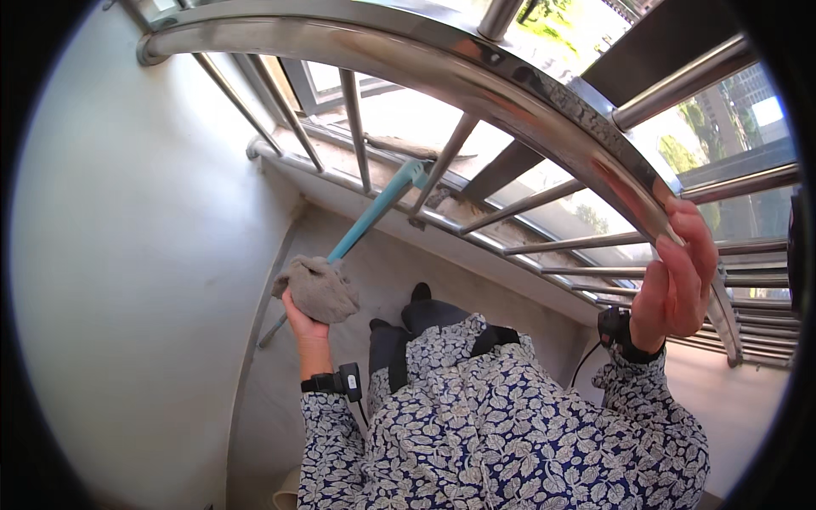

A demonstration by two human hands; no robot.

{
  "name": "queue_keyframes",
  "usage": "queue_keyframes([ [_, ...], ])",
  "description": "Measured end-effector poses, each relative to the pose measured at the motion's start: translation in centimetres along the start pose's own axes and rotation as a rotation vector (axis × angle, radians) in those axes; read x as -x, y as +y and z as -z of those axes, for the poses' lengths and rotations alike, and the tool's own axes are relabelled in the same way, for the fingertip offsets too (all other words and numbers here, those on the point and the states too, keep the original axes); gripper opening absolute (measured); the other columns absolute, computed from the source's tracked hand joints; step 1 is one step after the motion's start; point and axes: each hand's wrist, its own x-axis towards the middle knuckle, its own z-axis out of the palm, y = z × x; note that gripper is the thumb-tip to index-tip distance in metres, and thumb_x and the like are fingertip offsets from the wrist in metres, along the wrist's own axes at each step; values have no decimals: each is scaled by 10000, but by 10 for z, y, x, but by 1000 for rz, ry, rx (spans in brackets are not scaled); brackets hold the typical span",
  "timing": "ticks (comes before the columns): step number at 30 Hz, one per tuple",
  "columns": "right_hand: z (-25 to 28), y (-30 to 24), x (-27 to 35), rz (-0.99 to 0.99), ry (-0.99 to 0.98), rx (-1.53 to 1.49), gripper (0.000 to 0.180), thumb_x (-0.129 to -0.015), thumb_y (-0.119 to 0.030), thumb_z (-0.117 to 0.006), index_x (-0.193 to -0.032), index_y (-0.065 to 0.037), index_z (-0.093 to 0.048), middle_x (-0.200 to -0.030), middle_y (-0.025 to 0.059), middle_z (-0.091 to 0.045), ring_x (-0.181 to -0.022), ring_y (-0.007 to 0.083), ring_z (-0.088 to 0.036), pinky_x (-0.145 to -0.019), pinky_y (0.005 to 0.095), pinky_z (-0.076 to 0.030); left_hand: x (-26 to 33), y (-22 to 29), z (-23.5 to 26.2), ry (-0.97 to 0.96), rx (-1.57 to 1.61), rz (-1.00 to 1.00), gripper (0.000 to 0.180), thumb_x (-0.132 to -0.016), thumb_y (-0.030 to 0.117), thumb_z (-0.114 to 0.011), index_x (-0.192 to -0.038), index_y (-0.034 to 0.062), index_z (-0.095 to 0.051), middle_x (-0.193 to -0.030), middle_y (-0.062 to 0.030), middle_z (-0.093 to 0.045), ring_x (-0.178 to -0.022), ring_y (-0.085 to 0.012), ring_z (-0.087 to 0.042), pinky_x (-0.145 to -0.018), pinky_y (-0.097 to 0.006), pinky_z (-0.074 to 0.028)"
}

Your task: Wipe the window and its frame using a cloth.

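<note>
A crumpled grey cleaning cloth (321, 291) is bunched in my left hand (309, 327), which grips it from below; most of the fingers are hidden behind the cloth. On the right, my right hand (682, 276) holds the curved metal handrail (544, 93) near its lower end, fingertips against the side of the tube. Just beyond the cloth, a teal long-handled tool (374, 212) leans with its top against the railing bars; its lower part is covered by the cloth and hand.
Metal balusters (353, 127) run under the handrail, in front of windows. A brownish strip of debris (408, 146) lies on the sill behind them. A pale wall (127, 255) rises on the left. My feet (421, 292) stand on the grey floor (263, 425).
</note>
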Motion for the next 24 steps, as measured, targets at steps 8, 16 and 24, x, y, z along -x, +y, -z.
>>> queue_keyframes([
  [8, -14, 23, -14, -38, -148, 80, 208, -730, 29, -600, -936, 45, -618, -1050, 220, -576, -950, 388, -567, -741, 413, -486, -68, 9, -17, 15, 4, -10, 496, -903, 410, -365, -1245, 71, -484, -1231, -110, -535, -1126, -276, -523, -967, -436, -434],
  [16, -27, 56, -39, -190, -299, 330, 190, -806, 18, -564, -992, 48, -592, -1017, 180, -582, -937, 372, -557, -807, 464, -463, -186, 72, -66, 161, -209, -119, 405, -883, 325, -490, -1193, 65, -515, -1168, -85, -561, -1081, -227, -543, -919, -366, -455],
  [24, -45, 112, -28, -328, -315, 449, 270, -790, 153, -522, -1024, 21, -553, -1005, 168, -561, -944, 357, -539, -807, 444, -450, -342, 109, -135, 90, -817, -354, 422, -852, 136, -570, -1241, -2, -483, -1221, -119, -531, -1098, -237, -526, -950, -326, -408],
])
